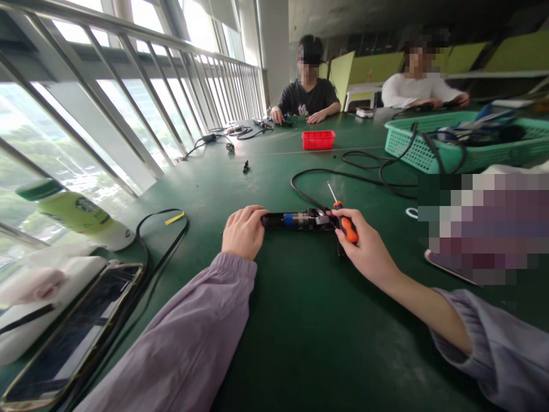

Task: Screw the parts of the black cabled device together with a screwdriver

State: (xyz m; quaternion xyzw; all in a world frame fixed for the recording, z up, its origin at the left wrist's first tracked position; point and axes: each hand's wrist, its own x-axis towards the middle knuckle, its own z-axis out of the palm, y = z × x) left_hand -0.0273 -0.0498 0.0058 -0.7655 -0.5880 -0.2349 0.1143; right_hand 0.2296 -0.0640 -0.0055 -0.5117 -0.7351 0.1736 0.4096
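Observation:
A black cylindrical device point(302, 221) with a blue band and a shiny clear or metallic middle section lies across the green table in front of me. My left hand point(242, 232) is closed over its left end. At the other end, my right hand point(368, 245) grips a screwdriver point(349, 230) by its orange and black handle. The screwdriver's thin shaft points up and away from the device. The right fingertips are close to the device's right end; whether they also grip it, I cannot tell. A black cable point(306, 173) runs from near that end.
Ahead are a red tray point(318, 140) and a small black part point(246, 166). A green basket point(412, 146) of cables and tools stands right. Left are a bottle point(81, 213) and a phone point(77, 337). Two people point(309, 94) sit across; a metal railing point(171, 86) borders the left.

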